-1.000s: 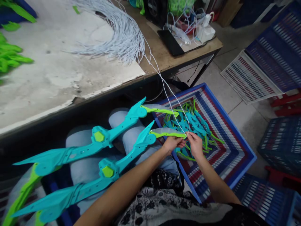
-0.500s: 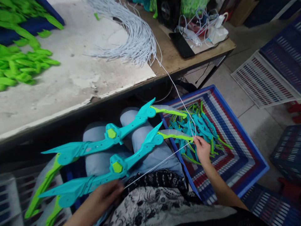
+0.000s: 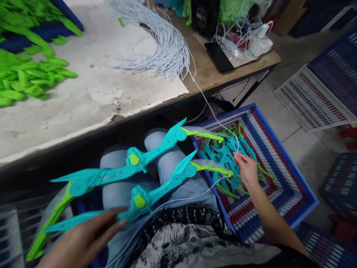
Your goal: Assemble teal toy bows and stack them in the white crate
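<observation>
Two turquoise and lime-green toy bows lie across my lap, the far toy bow (image 3: pixel 163 146) and the near toy bow (image 3: pixel 164 189). My right hand (image 3: pixel 247 167) pinches a white string (image 3: pixel 208 102) just beyond the near bow's right tip, above the crate. That string leads up to the bundle on the table. From the near bow's tip another white string (image 3: pixel 178 200) hangs slack, running down left past my lap. My left hand (image 3: pixel 92 234), slightly blurred, is over the near bow's left limb with its fingers stretched out, hiding part of it. Whether it touches the limb is unclear.
To the right stands a blue-rimmed crate (image 3: pixel 302 186) with several toy bows (image 3: pixel 225 156). A bundle of white strings (image 3: pixel 174 50) and lime-green parts (image 3: pixel 36 80) lie on the table (image 3: pixel 92 96). Behind are a phone (image 3: pixel 219 56) and cables. Stacked crates (image 3: pixel 315 96) stand farther right.
My right hand has moved slightly right and up, away from the near bow's tip. My left hand has let go of the string, now slack, and has shifted left over the bow.
</observation>
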A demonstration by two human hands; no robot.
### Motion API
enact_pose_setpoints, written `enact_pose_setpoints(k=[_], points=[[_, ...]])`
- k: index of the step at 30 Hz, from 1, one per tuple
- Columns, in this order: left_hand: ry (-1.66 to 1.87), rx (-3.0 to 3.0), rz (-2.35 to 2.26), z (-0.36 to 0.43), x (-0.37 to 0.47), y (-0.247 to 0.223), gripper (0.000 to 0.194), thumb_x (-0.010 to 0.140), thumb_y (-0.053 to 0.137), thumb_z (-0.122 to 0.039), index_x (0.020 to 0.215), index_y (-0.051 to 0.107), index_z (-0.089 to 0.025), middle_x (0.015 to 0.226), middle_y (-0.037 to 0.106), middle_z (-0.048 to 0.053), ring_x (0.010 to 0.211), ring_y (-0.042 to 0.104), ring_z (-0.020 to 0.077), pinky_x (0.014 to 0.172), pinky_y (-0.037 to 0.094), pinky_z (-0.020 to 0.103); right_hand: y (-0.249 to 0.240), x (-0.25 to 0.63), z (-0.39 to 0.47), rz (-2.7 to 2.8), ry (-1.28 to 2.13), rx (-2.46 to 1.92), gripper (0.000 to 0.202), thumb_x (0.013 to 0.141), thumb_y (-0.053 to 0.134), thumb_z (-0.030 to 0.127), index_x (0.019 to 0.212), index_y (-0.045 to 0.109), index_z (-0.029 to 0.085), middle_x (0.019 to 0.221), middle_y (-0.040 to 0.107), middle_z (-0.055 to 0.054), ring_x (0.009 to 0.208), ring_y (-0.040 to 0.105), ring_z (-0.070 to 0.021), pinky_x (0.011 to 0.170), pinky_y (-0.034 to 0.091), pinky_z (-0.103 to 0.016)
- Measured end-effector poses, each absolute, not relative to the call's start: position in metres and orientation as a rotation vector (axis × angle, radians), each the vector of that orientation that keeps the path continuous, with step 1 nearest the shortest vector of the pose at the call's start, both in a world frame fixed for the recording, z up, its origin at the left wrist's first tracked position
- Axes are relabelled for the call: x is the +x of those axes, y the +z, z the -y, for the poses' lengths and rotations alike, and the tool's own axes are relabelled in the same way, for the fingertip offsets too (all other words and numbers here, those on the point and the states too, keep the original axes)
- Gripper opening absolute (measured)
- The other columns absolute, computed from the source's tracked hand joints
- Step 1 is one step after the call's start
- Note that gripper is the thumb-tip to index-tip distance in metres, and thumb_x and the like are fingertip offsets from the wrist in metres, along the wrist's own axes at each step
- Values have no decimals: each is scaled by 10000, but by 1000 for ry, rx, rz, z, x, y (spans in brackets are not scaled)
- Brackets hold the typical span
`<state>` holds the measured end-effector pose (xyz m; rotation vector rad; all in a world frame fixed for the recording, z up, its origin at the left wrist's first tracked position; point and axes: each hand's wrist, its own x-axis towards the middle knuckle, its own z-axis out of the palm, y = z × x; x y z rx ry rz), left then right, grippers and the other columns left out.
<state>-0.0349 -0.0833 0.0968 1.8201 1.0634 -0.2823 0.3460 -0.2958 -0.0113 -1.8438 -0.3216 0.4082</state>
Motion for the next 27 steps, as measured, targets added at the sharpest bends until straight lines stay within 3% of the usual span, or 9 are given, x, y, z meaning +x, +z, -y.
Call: enact_pose_setpoints(k=[2, 4, 7, 10, 12, 18, 23, 27], points=[[36, 1878, -1018, 78, 18, 86, 325, 670, 695, -520, 991, 672, -477, 1022, 716, -133, 942, 653, 262, 843, 507, 367, -9, 357, 272, 339, 400, -1776, 341, 680, 729, 449, 867, 733, 163, 665, 680, -21, 561, 584, -142, 548, 488, -281], [133, 1812, -868, 76, 74, 74, 427, 679, 688, -483, 1078, 677, -330, 1168, 679, -2, 1088, 601, 281, 929, 474, 363, -8, 364, 253, 418, 378, -1760, 332, 684, 727, 452, 849, 710, 164, 667, 672, -18, 596, 603, -149, 572, 496, -281], [34, 1647, -775, 77, 135, 56, 411, 724, 650, -442, 1064, 682, -213, 1063, 709, 73, 1002, 635, 262, 874, 491, 328, -6, 369, 237, 571, 320, -1828, 281, 738, 676, 450, 789, 684, 174, 704, 686, -30, 651, 624, -164, 627, 508, -295], [-137, 1467, -772, 74, 163, 40, 336, 783, 614, -397, 1030, 682, -178, 783, 718, 48, 711, 651, 200, 641, 498, 260, -4, 371, 232, 770, 201, -1904, 224, 800, 623, 404, 759, 686, 192, 767, 701, -40, 721, 631, -180, 666, 503, -304], [-194, 1374, -765, 73, 176, 30, 248, 791, 624, -343, 956, 695, -172, 710, 700, 32, 617, 622, 167, 561, 466, 230, -4, 371, 231, 890, 120, -1925, 209, 824, 605, 382, 736, 685, 210, 783, 695, -39, 780, 629, -193, 696, 498, -317], [-125, 987, -836, 83, 232, 1, 57, 778, 660, -184, 827, 685, -169, 669, 673, 33, 602, 628, 163, 579, 508, 249, -10, 370, 227, 1027, 29, -1974, 187, 854, 592, 350, 738, 686, 237, 830, 672, -41, 861, 608, -211, 799, 493, -369], [-200, 775, -741, 97, 265, -12, 152, 866, 529, -98, 835, 666, -155, 688, 686, 27, 614, 649, 141, 613, 523, 233, -16, 369, 227, 1098, 53, -1970, 147, 860, 595, 311, 795, 707, 241, 954, 695, -51, 931, 618, -215, 855, 492, -392], [-229, 745, -633, 102, 274, -14, 207, 903, 492, -120, 777, 656, -116, 645, 669, 14, 650, 647, 123, 664, 519, 206, -19, 370, 229, 1137, 128, -1942, 146, 875, 578, 292, 842, 709, 238, 997, 708, -59, 954, 635, -214, 866, 501, -400]])
